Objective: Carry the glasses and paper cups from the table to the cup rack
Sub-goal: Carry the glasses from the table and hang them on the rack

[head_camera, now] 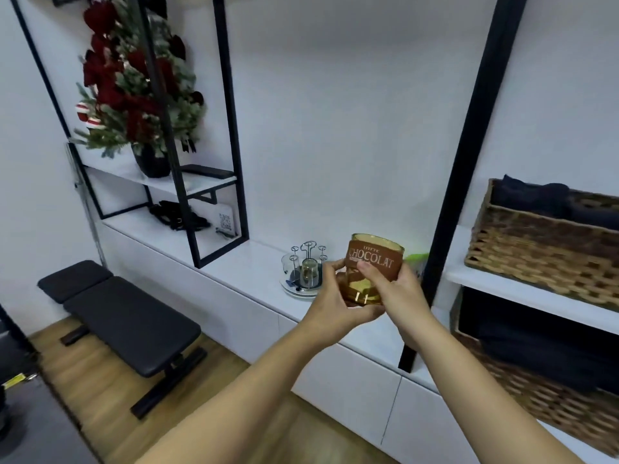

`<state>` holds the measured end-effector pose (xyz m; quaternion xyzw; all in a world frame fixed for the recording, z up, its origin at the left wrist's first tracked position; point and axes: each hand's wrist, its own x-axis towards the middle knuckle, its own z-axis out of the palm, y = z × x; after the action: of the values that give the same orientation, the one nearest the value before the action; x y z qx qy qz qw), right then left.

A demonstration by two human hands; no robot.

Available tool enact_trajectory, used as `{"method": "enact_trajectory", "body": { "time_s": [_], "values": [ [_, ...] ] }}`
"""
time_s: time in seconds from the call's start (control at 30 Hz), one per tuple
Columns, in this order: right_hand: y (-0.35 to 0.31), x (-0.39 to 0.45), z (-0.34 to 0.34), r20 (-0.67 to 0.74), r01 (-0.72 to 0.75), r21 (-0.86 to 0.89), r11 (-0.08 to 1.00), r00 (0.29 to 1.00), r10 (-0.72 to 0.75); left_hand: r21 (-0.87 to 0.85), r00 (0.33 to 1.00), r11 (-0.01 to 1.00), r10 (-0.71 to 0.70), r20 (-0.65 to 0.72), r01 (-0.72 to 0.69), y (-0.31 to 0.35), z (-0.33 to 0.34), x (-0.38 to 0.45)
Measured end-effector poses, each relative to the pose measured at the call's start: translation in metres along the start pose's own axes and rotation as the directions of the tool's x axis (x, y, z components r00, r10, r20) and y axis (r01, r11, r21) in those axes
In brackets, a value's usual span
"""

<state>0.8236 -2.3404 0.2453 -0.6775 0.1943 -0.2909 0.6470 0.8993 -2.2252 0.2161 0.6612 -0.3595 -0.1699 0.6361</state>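
Both hands raised mid-frame, wrapped around one glass (371, 267). Left hand (335, 296) cups the lower side and base from 8 o'clock, fingers curled round it. Right hand (390, 286) grips from 4 o'clock, thumb laid across the front of the brown band. Glass is amber-tinted, upright, with a brown label reading "CHOCOLAT". It is held in the air above the white counter (254, 262), not touching it.

Cup rack (304, 269) stands on the counter at 9 o'clock from the glass, just beside the left fingertips. Wire stems with loop tops rise from a round clear tray; one small clear glass (308, 272) sits on it, whether upright or inverted cannot be told.

Green-and-white object (416, 259) peeks out at 3 o'clock behind the right hand, mostly hidden, too little visible to identify.

Black metal shelf frame (231, 128) at 11 o'clock carries a red-and-green floral arrangement (134, 78) in a dark pot. Woven basket (542, 236) with dark folded cloth at 3 o'clock on a white shelf; a second basket below. Black padded bench (127, 319) on the wood floor at 8 o'clock.
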Motion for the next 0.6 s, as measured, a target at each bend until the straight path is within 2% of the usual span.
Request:
{"method": "enact_trajectory", "body": {
  "time_s": [0.13, 0.2, 0.3, 0.4, 0.6],
  "values": [
    [0.022, 0.07, 0.021, -0.025, -0.033, 0.009, 0.999, 0.999, 0.033, 0.013, 1.0, 1.0, -0.023, -0.021, 0.023, -0.022, -0.031, 0.063],
    [0.031, 0.102, 0.03, -0.052, -0.06, -0.074, 0.995, 0.997, 0.056, 0.006, 0.999, 1.0, -0.029, -0.044, 0.029, -0.036, -0.046, 0.093],
    [0.047, 0.15, 0.039, -0.073, -0.011, -0.242, 0.97, 0.997, -0.007, 0.027, 0.993, 0.998, -0.054, -0.104, 0.057, -0.055, -0.066, 0.14],
    [0.063, 0.205, 0.047, -0.036, 0.051, -0.325, 0.944, 0.997, -0.066, 0.038, 0.979, 0.994, -0.091, -0.182, 0.099, -0.07, -0.081, 0.187],
    [0.097, 0.332, 0.059, 0.019, 0.083, -0.508, 0.857, 0.996, -0.085, 0.061, 0.974, 0.993, -0.086, -0.211, 0.101, -0.111, -0.103, 0.311]
  ]
}}
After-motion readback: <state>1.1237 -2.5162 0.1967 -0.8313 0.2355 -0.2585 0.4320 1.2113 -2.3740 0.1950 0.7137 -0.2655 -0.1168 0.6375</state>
